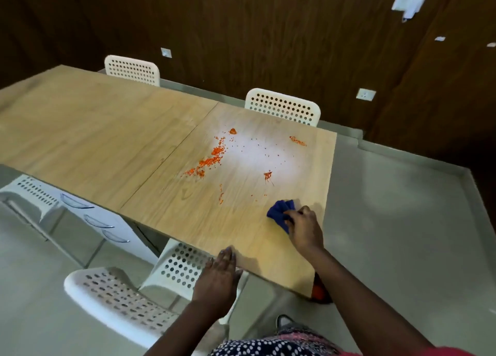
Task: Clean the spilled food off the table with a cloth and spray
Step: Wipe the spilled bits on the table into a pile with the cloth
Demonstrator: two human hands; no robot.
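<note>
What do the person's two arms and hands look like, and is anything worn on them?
Both arms are bare to the frame edge. The left hand and right hand show no gloves, rings, watch or bracelets. A red sleeve edge shows at the lower right corner, beside dark white-dotted clothing.

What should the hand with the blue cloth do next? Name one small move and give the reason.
Probably push the blue cloth forward and left across the table into the orange spilled food. The right hand grips the bunched cloth on the tabletop near the front edge, short of the mess, and the crumbs lie scattered beyond it. The left hand rests flat at the table edge.
</note>
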